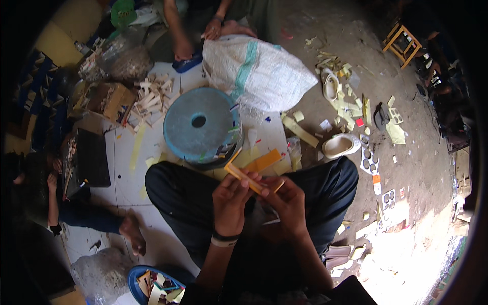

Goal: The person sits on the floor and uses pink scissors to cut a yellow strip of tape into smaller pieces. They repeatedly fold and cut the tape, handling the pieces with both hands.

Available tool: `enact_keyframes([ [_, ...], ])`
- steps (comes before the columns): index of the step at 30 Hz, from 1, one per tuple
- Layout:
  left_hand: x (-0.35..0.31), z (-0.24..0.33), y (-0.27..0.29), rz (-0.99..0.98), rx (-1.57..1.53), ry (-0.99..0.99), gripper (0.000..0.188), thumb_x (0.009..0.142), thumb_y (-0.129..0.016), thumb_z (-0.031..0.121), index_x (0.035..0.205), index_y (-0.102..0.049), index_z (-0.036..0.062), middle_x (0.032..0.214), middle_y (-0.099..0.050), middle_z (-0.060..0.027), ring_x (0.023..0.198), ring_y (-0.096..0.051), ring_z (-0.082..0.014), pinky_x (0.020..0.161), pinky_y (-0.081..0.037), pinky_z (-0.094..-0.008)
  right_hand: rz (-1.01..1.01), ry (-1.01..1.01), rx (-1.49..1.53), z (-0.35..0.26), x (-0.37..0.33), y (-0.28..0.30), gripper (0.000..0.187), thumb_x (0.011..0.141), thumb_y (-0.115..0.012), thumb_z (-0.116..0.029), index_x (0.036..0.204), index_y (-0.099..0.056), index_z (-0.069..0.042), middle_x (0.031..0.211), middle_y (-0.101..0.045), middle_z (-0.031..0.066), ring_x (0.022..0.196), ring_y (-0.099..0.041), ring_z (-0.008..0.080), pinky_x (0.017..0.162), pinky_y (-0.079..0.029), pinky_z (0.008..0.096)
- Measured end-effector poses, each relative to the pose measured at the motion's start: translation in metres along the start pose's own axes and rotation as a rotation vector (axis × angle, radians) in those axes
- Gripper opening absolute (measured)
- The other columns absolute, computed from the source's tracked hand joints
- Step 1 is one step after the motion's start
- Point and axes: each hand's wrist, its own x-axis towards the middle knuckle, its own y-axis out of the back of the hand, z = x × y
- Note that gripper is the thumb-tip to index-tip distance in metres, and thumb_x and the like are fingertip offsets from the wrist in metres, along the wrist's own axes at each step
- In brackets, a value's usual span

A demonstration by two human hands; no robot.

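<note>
Over my lap, my left hand (pixel 231 201) and my right hand (pixel 285 204) are both closed on a long, thin orange-yellow strip (pixel 241 176). It slants down to the right between my fingertips, and its far left end turns up at an angle. Just beyond my fingers shows a wider flat orange-yellow piece (pixel 264 161); I cannot tell whether it joins the strip. A dark wristband and a pale one circle my left wrist. In front of my knees stands a round drum (pixel 180 119) with a blue-grey top and a dark hole in its middle.
A white woven sack (pixel 274 66) with a green stripe lies beyond the drum, near another person's hands (pixel 213 29). Pale wooden pieces (pixel 151 99) are heaped at left. A blue basin (pixel 133 282) holds scraps. Cream shoes (pixel 339 146) and cuttings litter the right floor.
</note>
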Motion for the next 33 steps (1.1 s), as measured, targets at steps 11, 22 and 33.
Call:
enact_keyframes([
  [11,0.000,-0.011,0.010,0.106,0.268,-0.080,0.032,0.095,-0.069,0.005,0.123,-0.059,-0.0043,0.113,-0.070,-0.0141,0.109,-0.068,-0.0208,0.096,-0.054,-0.0326,-0.062,-0.243,0.087,0.030,0.007,0.012,0.029,0.095,-0.073,-0.018,0.114,-0.065,0.003,0.097,-0.071,0.0066,0.085,-0.068,0.0122,0.076,-0.054,0.0262],
  [22,0.005,-0.008,0.012,0.077,0.363,0.128,0.038,0.093,-0.072,0.008,0.126,-0.061,-0.0066,0.115,-0.071,-0.0163,0.107,-0.069,-0.0212,0.097,-0.054,-0.0329,-0.008,-0.293,0.082,0.029,0.006,0.021,0.031,0.094,-0.074,-0.018,0.115,-0.065,0.002,0.095,-0.071,0.0061,0.082,-0.068,0.0116,0.074,-0.055,0.0257],
  [33,0.005,0.010,0.019,0.114,0.305,0.117,0.034,0.094,-0.072,0.011,0.123,-0.064,-0.0050,0.114,-0.072,-0.0173,0.108,-0.069,-0.0228,0.096,-0.053,-0.0322,-0.031,-0.298,0.033,0.021,0.003,0.017,0.036,0.096,-0.071,-0.022,0.121,-0.062,0.003,0.097,-0.071,0.0069,0.086,-0.068,0.0120,0.077,-0.054,0.0257],
])
